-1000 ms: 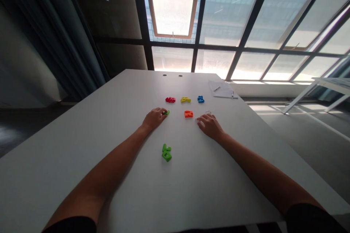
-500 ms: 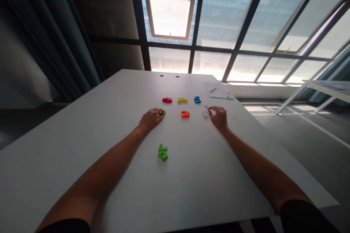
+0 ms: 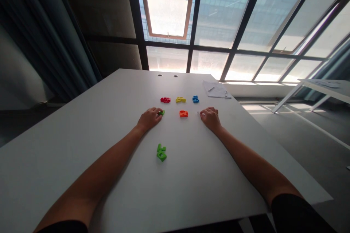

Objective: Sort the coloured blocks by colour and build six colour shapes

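Centrally, orange block point(image 3: 183, 114) between hands point(image 3: 210, 117), paper point(image 3: 218, 90) unreadable

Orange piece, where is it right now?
In the head view, the orange piece lies on the white table between the left hand and the right hand, just nearer the person than the yellow piece.

The bench point(image 3: 218, 174) is plain white. One red toy point(image 3: 165, 99), one yellow toy point(image 3: 181, 99), one blue toy point(image 3: 195, 99), one orange toy point(image 3: 183, 114) — and green toys point(image 3: 161, 150). Black sleeve point(image 3: 294, 213).
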{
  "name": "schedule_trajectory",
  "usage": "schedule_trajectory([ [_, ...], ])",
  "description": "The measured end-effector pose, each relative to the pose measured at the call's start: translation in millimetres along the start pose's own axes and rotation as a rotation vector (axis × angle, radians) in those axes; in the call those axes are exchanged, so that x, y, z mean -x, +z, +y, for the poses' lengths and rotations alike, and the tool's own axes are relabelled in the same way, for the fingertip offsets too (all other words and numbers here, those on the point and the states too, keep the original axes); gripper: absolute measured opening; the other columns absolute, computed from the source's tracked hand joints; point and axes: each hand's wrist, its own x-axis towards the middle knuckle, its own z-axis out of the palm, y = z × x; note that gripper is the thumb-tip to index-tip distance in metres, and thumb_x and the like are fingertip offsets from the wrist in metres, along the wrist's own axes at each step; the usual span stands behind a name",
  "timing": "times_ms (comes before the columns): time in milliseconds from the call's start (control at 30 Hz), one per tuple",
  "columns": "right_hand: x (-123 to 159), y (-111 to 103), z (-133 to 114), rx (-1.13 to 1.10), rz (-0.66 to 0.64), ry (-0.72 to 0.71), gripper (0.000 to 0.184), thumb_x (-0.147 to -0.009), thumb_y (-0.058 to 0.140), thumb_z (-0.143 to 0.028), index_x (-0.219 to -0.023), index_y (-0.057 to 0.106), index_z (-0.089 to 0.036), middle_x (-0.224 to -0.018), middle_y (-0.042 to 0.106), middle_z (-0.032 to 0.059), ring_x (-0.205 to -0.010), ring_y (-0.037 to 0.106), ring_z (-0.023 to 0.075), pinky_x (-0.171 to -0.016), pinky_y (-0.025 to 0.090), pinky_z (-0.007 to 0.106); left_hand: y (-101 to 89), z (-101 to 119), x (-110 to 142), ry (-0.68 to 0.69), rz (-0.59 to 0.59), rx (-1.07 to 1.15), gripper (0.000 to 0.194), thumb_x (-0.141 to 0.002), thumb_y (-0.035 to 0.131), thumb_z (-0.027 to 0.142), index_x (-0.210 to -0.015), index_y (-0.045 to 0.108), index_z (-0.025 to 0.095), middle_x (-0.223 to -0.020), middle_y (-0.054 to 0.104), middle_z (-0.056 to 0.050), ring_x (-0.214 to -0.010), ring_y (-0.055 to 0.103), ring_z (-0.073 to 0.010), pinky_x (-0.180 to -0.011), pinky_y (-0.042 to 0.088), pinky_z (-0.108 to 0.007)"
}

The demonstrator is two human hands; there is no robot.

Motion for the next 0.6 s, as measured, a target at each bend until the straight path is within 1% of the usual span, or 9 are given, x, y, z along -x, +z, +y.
schedule_trajectory([
  [67, 0, 0, 2, 0.004, -0.02, 0.008, 0.014, -0.104, 0.073, -0.023, -0.103, 0.086, -0.021, -0.12, 0.084, 0.0125, -0.125, 0.062, 0.0322, -0.105, 0.039, 0.043, 0.2, 0, 0, -0.002, 0.0, -0.004, 0.026, -0.102, 0.068, 0.031, -0.126, 0.08, 0.027, -0.119, 0.079, -0.009, -0.112, 0.074, -0.0297, -0.093, 0.06, -0.036],
  [167, 3, 0, 4, 0.009, -0.025, 0.006, 0.018, -0.103, 0.073, -0.027, -0.114, 0.087, -0.022, -0.135, 0.08, 0.0136, -0.13, 0.06, 0.0333, -0.108, 0.04, 0.045, 0.4, 1, -1, 0.001, 0.011, -0.002, 0.026, -0.102, 0.069, 0.031, -0.125, 0.08, 0.028, -0.117, 0.079, -0.009, -0.111, 0.074, -0.0292, -0.092, 0.06, -0.035],
  [233, 4, 1, 5, 0.011, -0.028, -0.001, 0.022, -0.103, 0.074, -0.028, -0.119, 0.087, -0.022, -0.141, 0.078, 0.0142, -0.134, 0.059, 0.0345, -0.11, 0.04, 0.047, 0.6, 0, -1, 0.005, 0.019, 0.008, 0.026, -0.101, 0.07, 0.031, -0.124, 0.08, 0.028, -0.115, 0.079, -0.009, -0.11, 0.074, -0.0288, -0.092, 0.06, -0.034],
  [333, 5, 1, 5, 0.017, -0.023, 0.006, 0.02, -0.103, 0.074, -0.029, -0.116, 0.087, -0.022, -0.142, 0.077, 0.0152, -0.136, 0.058, 0.036, -0.112, 0.041, 0.05, 1.6, 0, -1, 0.005, 0.02, 0.017, 0.025, -0.102, 0.069, 0.032, -0.124, 0.081, 0.028, -0.115, 0.079, -0.008, -0.11, 0.074, -0.0286, -0.093, 0.06, -0.034],
  [433, 7, 0, 3, 0.005, 0.016, -0.005, 0.02, -0.104, 0.071, -0.027, -0.115, 0.086, -0.021, -0.138, 0.079, 0.016, -0.134, 0.061, 0.0358, -0.111, 0.043, 0.051, 3.1, -1, -2, 0.004, 0.016, 0.01, 0.026, -0.103, 0.068, 0.034, -0.125, 0.08, 0.029, -0.117, 0.079, -0.009, -0.112, 0.074, -0.0284, -0.093, 0.061, -0.034],
  [500, 10, -3, -1, -0.021, 0.045, -0.059, 0.021, -0.105, 0.069, -0.024, -0.116, 0.086, -0.021, -0.136, 0.08, 0.0156, -0.132, 0.063, 0.0348, -0.111, 0.044, 0.051, 3.6, -2, -3, 0.0, 0.015, 0.004, 0.026, -0.104, 0.068, 0.034, -0.126, 0.08, 0.029, -0.119, 0.079, -0.008, -0.113, 0.074, -0.0285, -0.094, 0.061, -0.035],
  [600, 18, -7, -16, -0.09, 0.059, -0.226, 0.02, -0.107, 0.066, -0.021, -0.116, 0.084, -0.022, -0.13, 0.082, 0.0138, -0.129, 0.066, 0.0329, -0.112, 0.046, 0.051, 2.7, -2, -4, -0.008, 0.005, -0.005, 0.027, -0.104, 0.068, 0.035, -0.127, 0.081, 0.03, -0.121, 0.079, -0.008, -0.114, 0.075, -0.0284, -0.094, 0.061, -0.035],
])
